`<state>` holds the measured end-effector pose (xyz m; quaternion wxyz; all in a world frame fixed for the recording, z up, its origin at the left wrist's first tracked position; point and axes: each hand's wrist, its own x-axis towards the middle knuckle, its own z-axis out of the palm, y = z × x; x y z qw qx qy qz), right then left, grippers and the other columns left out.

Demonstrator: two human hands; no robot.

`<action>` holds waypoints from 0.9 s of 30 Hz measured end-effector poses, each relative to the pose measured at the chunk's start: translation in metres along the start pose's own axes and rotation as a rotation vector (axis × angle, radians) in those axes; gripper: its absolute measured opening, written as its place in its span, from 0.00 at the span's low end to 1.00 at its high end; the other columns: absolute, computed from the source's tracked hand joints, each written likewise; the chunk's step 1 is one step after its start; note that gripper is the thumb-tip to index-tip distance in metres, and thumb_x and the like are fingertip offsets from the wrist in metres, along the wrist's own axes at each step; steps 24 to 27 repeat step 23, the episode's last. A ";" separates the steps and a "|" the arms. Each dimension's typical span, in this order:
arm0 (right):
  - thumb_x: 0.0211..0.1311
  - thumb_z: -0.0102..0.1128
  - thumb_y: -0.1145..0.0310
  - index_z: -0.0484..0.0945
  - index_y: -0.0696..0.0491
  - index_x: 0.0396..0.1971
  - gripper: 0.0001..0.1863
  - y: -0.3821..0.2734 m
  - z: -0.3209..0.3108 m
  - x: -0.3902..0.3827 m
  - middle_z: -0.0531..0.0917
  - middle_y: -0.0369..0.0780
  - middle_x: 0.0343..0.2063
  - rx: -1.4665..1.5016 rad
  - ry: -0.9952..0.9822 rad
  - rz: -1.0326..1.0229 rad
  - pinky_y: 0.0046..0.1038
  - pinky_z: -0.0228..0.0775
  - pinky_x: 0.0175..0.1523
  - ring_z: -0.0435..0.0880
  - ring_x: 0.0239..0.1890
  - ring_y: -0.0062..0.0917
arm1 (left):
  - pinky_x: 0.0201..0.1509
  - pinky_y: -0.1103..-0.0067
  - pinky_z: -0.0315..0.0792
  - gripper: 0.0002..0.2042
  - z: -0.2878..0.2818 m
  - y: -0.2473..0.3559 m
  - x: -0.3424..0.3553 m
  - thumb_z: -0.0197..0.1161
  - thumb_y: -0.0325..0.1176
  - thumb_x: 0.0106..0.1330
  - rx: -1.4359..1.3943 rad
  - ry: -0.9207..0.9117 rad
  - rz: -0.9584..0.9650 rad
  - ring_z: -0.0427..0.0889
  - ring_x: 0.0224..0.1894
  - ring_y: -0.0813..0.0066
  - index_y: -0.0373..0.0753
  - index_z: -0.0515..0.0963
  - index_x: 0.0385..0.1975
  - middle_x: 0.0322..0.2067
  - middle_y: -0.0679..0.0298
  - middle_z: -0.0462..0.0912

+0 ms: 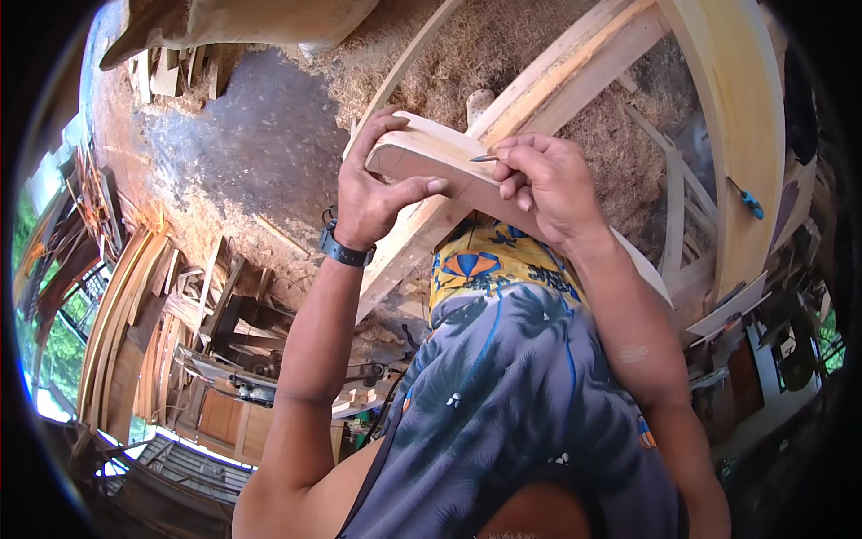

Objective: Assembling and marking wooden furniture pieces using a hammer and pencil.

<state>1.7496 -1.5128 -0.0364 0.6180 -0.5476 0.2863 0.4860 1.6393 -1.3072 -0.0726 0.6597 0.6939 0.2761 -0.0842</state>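
- Two bare hands are seen near the upper middle of the frame, both busy on one curved wooden piece (431, 157).
- At the far left edge, a stack of long thin wooden strips (121, 314) is seen leaning, with green foliage showing behind it.
- In the lower left, a workbench (269, 382) cluttered with offcuts and machinery is visible.
- In the upper left, a dark bare patch of ground (260, 135) is surrounded by sawdust and shavings.
- The left hand (373, 193) is placed left of centre; a dark wristwatch (343, 247) is worn on its wrist.
- Its fingers are curled around the left end of the curved wooden piece, the thumb stretched along the lower face, so the piece is gripped firmly.
- The curved wooden piece is held up in the upper middle of the frame, pale on its top face and brown on its side, spanning from the left hand to the right.
- A pencil (485, 158) is pinched between the closed fingertips of the right hand (543, 184), its tip laid on the top face of the piece.
- Below the hands, a patterned blue and yellow garment (512, 359) fills the lower middle.
- A large curved timber frame (736, 135) is seen at the upper right.
- A blue-handled tool (750, 205) is seen lying against that frame at the right.
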 end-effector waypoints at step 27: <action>0.60 0.61 0.72 0.81 0.62 0.32 0.08 0.004 -0.015 -0.007 0.83 0.39 0.23 -0.189 -0.025 -0.002 0.14 0.63 0.19 0.79 0.18 0.14 | 0.65 0.69 0.69 0.40 0.006 0.004 -0.005 0.79 0.30 0.44 -0.020 -0.046 -0.009 0.73 0.61 0.62 0.30 0.68 0.60 0.63 0.51 0.68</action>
